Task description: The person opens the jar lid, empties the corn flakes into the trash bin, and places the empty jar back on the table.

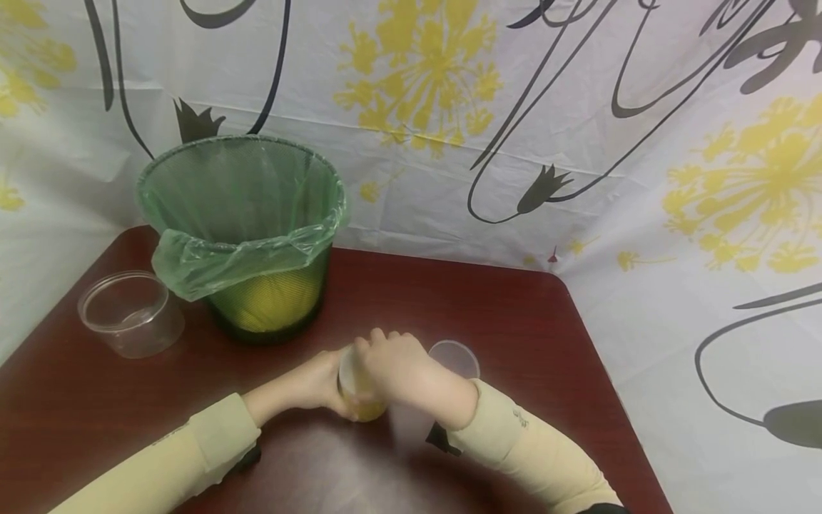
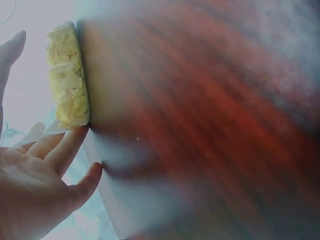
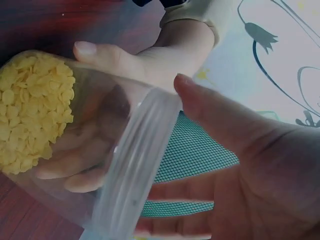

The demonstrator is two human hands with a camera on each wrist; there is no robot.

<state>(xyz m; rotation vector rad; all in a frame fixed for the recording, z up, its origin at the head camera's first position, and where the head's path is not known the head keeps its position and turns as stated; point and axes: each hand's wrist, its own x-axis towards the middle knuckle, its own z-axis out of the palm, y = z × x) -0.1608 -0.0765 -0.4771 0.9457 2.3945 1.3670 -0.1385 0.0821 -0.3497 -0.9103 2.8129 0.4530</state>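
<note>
A clear jar (image 3: 92, 107) with yellow flakes (image 3: 35, 110) in its lower part is between the two hands, above the dark red table. My left hand (image 1: 321, 382) holds its side; through the clear wall the fingers show in the right wrist view, with the thumb on the near side. The right hand (image 1: 401, 364) grips the ribbed translucent lid (image 3: 137, 165) at the jar's top, thumb on one edge and fingers across the other. In the left wrist view the flakes (image 2: 67, 75) appear beside the left fingers.
A mesh bin (image 1: 270, 303) lined with a green bag (image 1: 244, 257) stands at the back left. Beside it is a clear plastic tub (image 1: 131, 318). A round translucent container top (image 1: 456, 357) shows behind the right forearm, partly hidden. Patterned cloth (image 1: 417, 178) hangs around the table (image 1: 514, 307).
</note>
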